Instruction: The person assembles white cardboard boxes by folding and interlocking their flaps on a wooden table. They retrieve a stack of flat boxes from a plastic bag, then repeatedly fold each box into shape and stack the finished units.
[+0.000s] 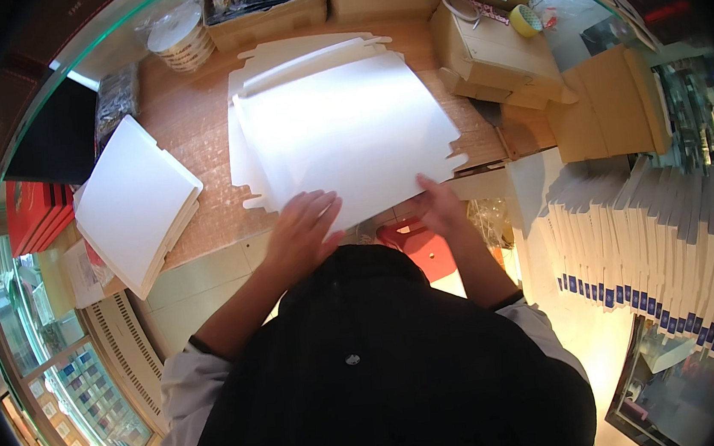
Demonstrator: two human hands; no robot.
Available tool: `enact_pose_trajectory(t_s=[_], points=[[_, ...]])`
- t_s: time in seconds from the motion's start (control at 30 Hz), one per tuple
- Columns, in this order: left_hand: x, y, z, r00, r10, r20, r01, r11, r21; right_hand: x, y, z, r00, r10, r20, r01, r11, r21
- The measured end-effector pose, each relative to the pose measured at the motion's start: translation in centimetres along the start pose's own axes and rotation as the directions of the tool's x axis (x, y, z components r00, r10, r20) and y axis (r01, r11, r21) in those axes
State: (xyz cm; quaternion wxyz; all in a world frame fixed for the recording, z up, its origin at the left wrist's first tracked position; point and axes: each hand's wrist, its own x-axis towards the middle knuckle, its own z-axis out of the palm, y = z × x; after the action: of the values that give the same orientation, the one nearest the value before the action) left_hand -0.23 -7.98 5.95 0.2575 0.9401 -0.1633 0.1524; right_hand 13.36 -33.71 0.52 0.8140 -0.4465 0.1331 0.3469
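Note:
A large white cardboard box blank (339,130), with cut tabs at its sides, lies on the wooden table in front of me. It rests over another white blank (244,152), whose edges show at the left and far side; a raised flap runs along the far edge. My left hand (302,228) lies on the near left part of the top blank, fingers stretched out flat. At the near right edge, my right hand (441,206) has its fingers on the blank's rim and appears to grip it; some fingers are hidden.
Folded white blanks (135,197) stack on the table's left. Tape rolls (182,38) and open cartons (268,16) line the back. A brown box (499,50) stands back right, above a long row of white folded cartons (642,238). A red stool (428,250) stands below the table.

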Motion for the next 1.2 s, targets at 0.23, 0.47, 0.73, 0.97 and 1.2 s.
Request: enact_pose_trajectory(t_s=[0.23, 0.47, 0.73, 0.97, 1.2], points=[[-4.1, -6.0, 6.5, 0.983, -0.185, -0.011, 0.184, 0.967, 0.179, -0.2, 3.0, 3.1, 0.98, 0.178, -0.091, -0.166, 0.466, -0.869], [-4.4, -8.2, 5.8, 0.958, -0.259, 0.122, 0.243, 0.961, 0.131, 3.1, 3.2, 1.4, 0.569, -0.236, 0.788, 0.635, -0.483, -0.603], [-1.3, -11.0, 4.9, 0.731, -0.623, 0.279, 0.649, 0.761, -0.002, 8.9, 1.3, 3.8, 0.831, -0.096, 0.548, 0.492, -0.333, -0.804], [-1.8, -9.4, 6.2, 0.997, -0.081, 0.002, 0.076, 0.947, 0.313, 10.3, 2.4, 2.7, 0.641, -0.201, 0.741, 0.53, -0.583, -0.616], [-1.2, -9.8, 7.0, 0.967, -0.044, 0.25, -0.086, 0.87, 0.486, 9.1, 4.5, 4.9, 0.476, -0.1, 0.874, 0.75, -0.473, -0.462]])
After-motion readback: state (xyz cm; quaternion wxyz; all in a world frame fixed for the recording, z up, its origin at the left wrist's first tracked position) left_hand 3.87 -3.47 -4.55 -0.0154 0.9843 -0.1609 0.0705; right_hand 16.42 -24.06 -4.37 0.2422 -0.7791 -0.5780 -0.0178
